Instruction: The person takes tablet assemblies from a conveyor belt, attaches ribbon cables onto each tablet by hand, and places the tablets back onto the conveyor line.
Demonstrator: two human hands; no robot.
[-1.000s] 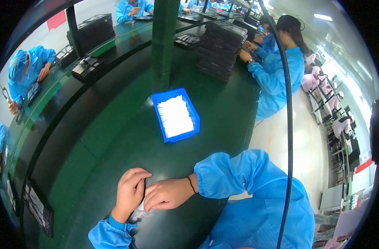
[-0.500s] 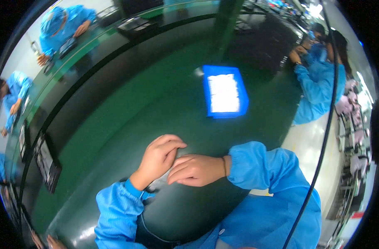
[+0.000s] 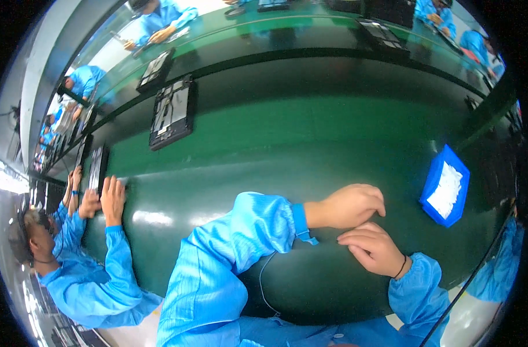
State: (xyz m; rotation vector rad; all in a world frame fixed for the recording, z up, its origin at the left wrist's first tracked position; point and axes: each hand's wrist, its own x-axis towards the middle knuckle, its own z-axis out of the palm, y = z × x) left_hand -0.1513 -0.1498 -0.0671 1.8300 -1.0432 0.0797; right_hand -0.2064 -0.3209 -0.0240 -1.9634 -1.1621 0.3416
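My left hand [image 3: 348, 206] rests over the green tabletop [image 3: 310, 277], its fingers curled loosely together and nothing visible in them. Just below it lies my right hand [image 3: 375, 248], near or lightly touching it. Its fingers are bent and point left, with the thumb apart and nothing held. A blue wrist strap [image 3: 300, 222] with a thin cord [image 3: 262, 283] circles my left wrist; a dark band [image 3: 401, 267] is on my right. To the right of both hands stands a blue tray [image 3: 430, 186] with white pieces inside.
A dark flat device with exposed inner parts [image 3: 172, 113] lies at the table's far left; another [image 3: 96, 168] is by a co-worker's hands [image 3: 111, 199] at left. Along the back runs a dark raised edge [image 3: 310, 53], with more devices and blue-sleeved people beyond.
My view has swung left, so the tray now appears farther right and the left co-worker has come into view. My hands, earlier overlapping, now sit slightly apart or barely touching.
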